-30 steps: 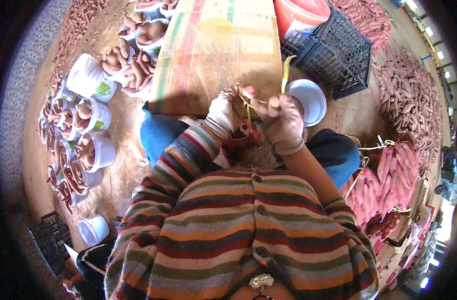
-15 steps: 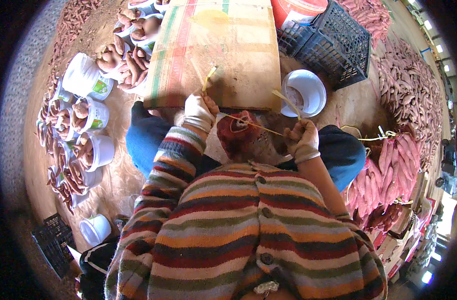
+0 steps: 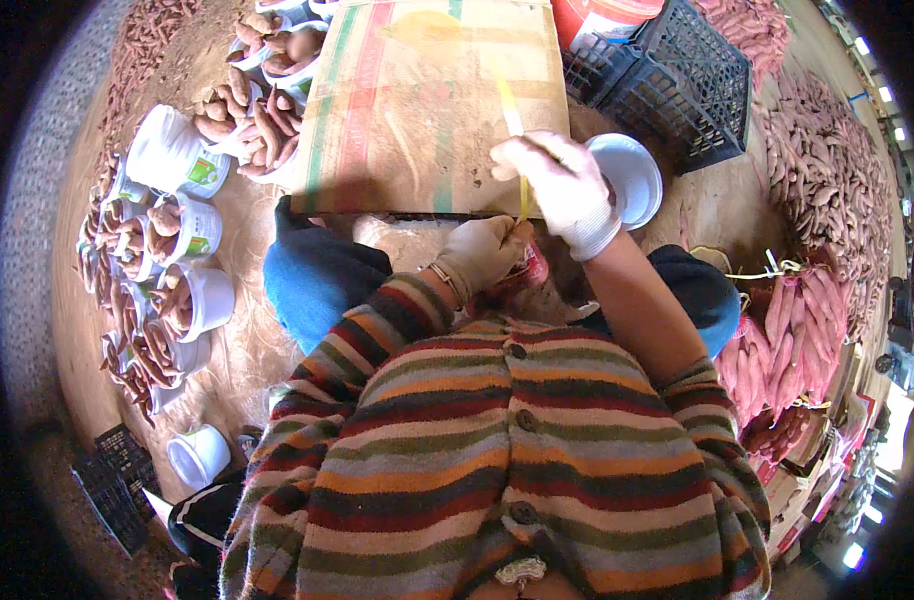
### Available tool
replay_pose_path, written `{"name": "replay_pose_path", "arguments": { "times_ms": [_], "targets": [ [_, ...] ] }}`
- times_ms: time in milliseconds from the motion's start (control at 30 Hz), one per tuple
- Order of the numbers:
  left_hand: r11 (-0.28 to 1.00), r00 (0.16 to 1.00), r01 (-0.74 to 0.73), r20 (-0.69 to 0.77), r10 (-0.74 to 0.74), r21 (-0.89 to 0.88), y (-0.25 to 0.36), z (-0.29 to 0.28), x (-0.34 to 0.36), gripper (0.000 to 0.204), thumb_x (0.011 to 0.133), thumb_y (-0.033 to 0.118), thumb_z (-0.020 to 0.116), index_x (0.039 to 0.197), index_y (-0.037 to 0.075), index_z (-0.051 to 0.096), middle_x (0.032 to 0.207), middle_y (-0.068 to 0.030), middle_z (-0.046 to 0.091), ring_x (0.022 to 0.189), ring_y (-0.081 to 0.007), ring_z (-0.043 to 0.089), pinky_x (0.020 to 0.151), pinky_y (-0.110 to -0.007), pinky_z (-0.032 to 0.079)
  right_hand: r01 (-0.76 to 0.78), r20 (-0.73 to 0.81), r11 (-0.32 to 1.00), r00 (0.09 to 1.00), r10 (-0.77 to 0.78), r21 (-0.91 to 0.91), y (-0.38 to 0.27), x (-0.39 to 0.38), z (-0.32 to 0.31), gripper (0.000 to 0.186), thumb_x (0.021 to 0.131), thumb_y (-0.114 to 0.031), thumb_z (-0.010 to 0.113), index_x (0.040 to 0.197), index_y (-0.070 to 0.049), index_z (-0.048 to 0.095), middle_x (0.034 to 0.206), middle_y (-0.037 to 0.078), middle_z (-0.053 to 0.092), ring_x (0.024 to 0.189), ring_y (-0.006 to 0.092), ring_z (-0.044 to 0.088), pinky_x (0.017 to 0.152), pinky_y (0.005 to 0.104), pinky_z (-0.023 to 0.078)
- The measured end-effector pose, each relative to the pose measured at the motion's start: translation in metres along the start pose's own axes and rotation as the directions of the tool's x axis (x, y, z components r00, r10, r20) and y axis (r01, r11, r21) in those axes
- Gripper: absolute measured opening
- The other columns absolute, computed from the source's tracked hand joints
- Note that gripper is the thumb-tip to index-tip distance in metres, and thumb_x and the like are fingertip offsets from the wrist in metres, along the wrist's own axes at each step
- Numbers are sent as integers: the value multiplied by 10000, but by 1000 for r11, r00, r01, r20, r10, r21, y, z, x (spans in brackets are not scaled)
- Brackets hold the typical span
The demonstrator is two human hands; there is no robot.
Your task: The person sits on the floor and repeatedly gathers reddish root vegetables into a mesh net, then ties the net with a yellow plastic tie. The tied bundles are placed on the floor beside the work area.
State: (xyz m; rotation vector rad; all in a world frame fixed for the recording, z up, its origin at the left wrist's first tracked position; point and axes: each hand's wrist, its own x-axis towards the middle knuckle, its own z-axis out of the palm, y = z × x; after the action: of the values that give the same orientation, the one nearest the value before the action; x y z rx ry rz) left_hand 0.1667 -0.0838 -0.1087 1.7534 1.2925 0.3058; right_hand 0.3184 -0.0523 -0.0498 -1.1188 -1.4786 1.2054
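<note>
My left hand, in a pale glove, is closed low in front of me at the top of a red mesh bag. A yellow tie strip rises from its fingertips to my right hand. That hand, gloved in white, is higher and to the right, its fingers closed round the strip. The strip's free end, blurred, sticks up past the right fingers over a board with green and red stripes. Most of the mesh bag is hidden by my left hand and its shadow.
White buckets of sweet potatoes stand in rows at left. An open white bucket sits right of the board, with black crates and a red bucket beyond. Filled pink mesh bags and a large sweet potato heap lie at right.
My right hand has moved up and left, drawing the strip upward. My left hand has come down and right to the mesh bag's top. The strip no longer stretches sideways between them.
</note>
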Motion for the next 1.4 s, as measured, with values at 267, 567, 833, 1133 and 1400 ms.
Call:
{"name": "replay_pose_path", "arguments": {
  "times_ms": [267, 567, 833, 1133, 1400],
  "targets": [
    [999, 1000, 1, 19, -2, 51, 7, 2, 6, 460, 926, 434, 486, 972, 8, 652, 842, -226, 661, 818, -391, 644, 721, -430, 499, 52, -75, 998, 996, -55, -44, -18, -6, -1, 168, 895, -120, 622, 989, -11, 709, 915, 59, 680, 843, 104, 609, 750, 228, 474],
    [987, 999, -35, -14, 33, -160, -3, 18, 21, 491, 952, 431, 429, 945, -6, 653, 839, -239, 658, 811, -411, 634, 732, -449, 486, 154, -392, 846, 834, -388, -511, -3, -21, -18, 237, 862, -137, 672, 1070, -28, 647, 966, 99, 649, 952, 221, 591, 865, 319, 462],
    [895, 997, -52, 29, 72, -444, -16, 41, 33, 431, 974, 347, 473, 1006, -55, 625, 827, -45, 629, 751, -114, 538, 698, -293, 477, -448, -301, 891, 862, 408, -73, 57, -92, 8, 268, 894, -130, 621, 1107, 33, 620, 1062, 110, 673, 950, 162, 630, 842, 280, 492],
    [615, 933, -153, -318, -168, -774, 9, 12, 12, 316, 948, 311, 586, 930, -2, 622, 735, 3, 586, 688, -65, 493, 610, -253, 449, -557, -138, 826, 815, 563, 85, 75, -74, 2, 246, 882, -136, 627, 1044, 47, 656, 917, 115, 706, 844, 164, 654, 752, 290, 517],
    [717, 887, -364, -457, 72, -594, 48, -26, 12, 248, 964, 289, 567, 859, 64, 574, 689, 65, 487, 637, -34, 404, 582, -212, 390, -372, 285, 928, 892, 350, 22, 64, -55, 13, 246, 884, -192, 654, 986, 30, 677, 880, 74, 680, 772, 114, 605, 709, 271, 504]
  ]
}}
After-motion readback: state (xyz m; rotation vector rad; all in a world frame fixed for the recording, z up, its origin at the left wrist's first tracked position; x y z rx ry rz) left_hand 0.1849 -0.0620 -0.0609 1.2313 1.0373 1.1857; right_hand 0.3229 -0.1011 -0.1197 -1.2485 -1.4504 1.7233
